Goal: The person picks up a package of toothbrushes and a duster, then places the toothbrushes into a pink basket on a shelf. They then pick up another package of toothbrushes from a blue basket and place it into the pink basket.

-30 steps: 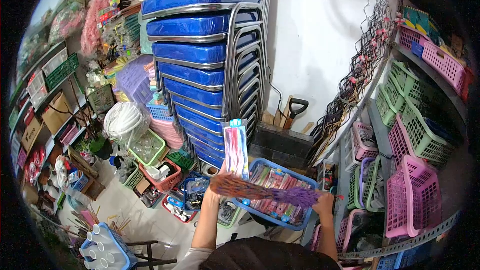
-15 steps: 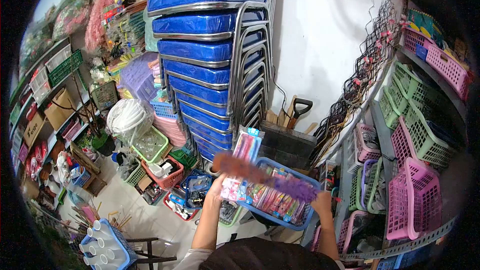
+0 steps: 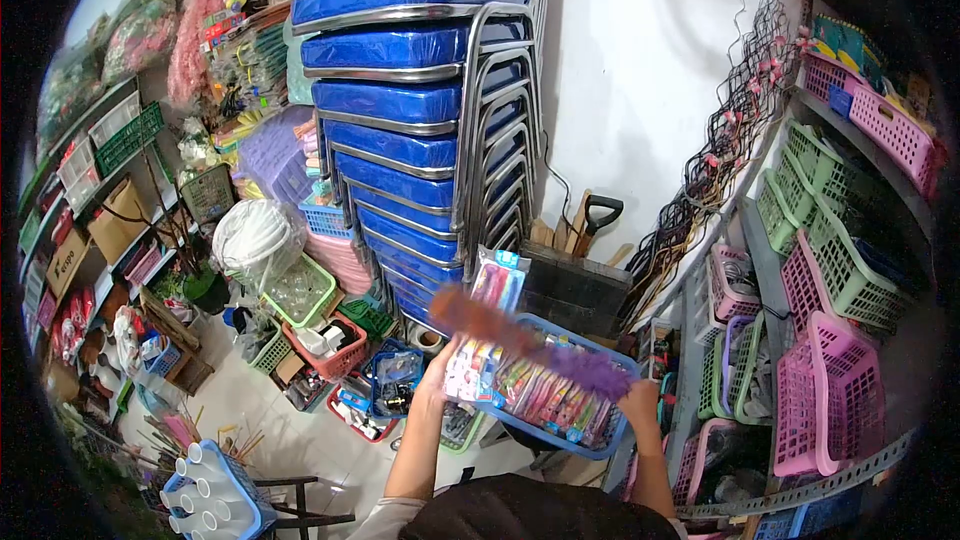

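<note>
My right hand (image 3: pixel 641 402) is closed at the purple end of a fluffy brown-and-purple duster (image 3: pixel 535 345), which is smeared by motion. The duster stretches leftward over a blue basket (image 3: pixel 575 452) filled with colourful packets (image 3: pixel 560 390). At the basket's left side, my left hand (image 3: pixel 434 378) grips clear plastic packets (image 3: pixel 468 370) with pink and blue contents, its fingers mostly hidden behind them. Another long packet with a blue top (image 3: pixel 500 280) stands up behind the duster.
Stacked blue chairs (image 3: pixel 390 100) rise ahead, by a shovel handle (image 3: pixel 603 210) and a dark box (image 3: pixel 570 285). Shelves with pink baskets (image 3: pixel 830 400) and green baskets (image 3: pixel 850 270) stand on the right. Floor baskets, including a red one (image 3: pixel 335 355), and a blue crate (image 3: pixel 255 500) lie left.
The duster has shifted slightly, its purple end a little lower and to the left. The packets in my left hand stay nearly where they were.
</note>
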The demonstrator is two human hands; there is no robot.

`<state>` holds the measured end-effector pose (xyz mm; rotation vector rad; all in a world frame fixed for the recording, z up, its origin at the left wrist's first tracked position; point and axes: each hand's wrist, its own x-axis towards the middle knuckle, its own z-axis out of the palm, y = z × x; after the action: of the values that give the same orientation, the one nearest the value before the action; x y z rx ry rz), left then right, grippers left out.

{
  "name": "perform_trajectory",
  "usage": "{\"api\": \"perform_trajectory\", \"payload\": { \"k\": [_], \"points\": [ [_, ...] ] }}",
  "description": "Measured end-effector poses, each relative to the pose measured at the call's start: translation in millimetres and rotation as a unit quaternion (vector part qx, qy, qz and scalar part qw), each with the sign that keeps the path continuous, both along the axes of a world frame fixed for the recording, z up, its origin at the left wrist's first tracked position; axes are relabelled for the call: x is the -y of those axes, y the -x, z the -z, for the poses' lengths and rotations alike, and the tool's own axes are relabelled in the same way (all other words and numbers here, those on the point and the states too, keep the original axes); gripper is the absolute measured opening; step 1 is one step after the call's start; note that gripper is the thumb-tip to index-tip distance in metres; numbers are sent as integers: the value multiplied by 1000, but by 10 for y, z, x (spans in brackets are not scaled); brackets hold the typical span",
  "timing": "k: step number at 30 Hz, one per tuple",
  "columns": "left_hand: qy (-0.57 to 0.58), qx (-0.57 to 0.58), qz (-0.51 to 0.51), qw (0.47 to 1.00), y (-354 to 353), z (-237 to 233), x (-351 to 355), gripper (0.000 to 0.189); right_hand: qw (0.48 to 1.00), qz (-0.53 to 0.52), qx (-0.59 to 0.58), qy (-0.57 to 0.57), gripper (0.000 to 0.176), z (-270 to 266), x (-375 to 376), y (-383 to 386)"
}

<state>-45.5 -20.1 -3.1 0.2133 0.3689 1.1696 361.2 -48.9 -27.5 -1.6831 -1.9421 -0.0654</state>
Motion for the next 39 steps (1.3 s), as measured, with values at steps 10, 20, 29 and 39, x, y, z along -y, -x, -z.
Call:
{"api": "perform_trajectory", "payload": {
  "k": [10,20,29,39],
  "points": [
    [-1,-88,-7,996,-57,-303,121,45,998,49,19,42,17,-54,80,114],
    [-39,140,49,988,10,-189,132,42,983,-88,87,135,19,-120,279,176],
    [46,-141,31,988,-250,-136,157,42,986,98,-109,80,19,79,128,228],
    [38,-59,96,993,-393,190,162,42,945,168,-158,233,29,1198,127,582]
  ]
}}
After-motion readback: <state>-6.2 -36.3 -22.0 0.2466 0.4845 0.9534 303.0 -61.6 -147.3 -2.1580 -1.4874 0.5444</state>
